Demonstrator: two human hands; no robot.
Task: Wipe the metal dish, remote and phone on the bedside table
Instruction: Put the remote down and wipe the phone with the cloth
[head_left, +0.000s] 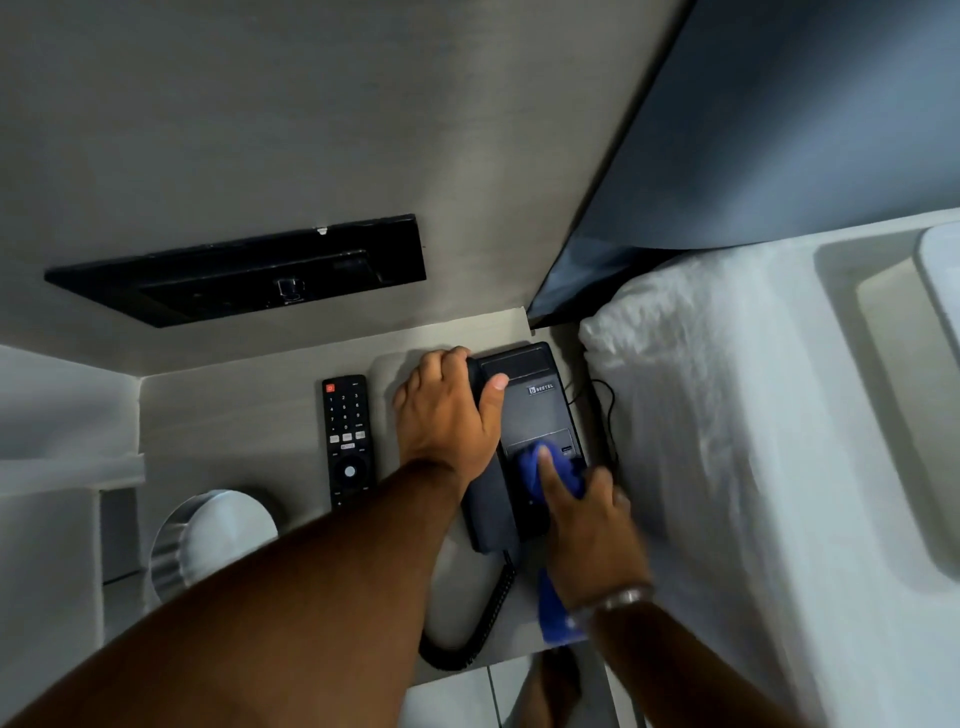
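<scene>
A black desk phone (540, 410) sits at the right end of the bedside table (228, 415). My left hand (447, 410) grips the top of its handset (485, 514), which lies along the phone's left side. My right hand (582, 499) presses a blue cloth (535, 467) onto the lower part of the phone's face; another fold of the cloth hangs below my wrist. A black remote (347, 439) lies to the left of the phone. The round metal dish (208, 540) stands at the table's front left.
A coiled cord (483, 618) loops off the table's front edge. White bedding (753, 441) lies close on the right. A dark headboard (753, 135) rises behind it. A black switch panel (244, 270) is set in the wall above the table.
</scene>
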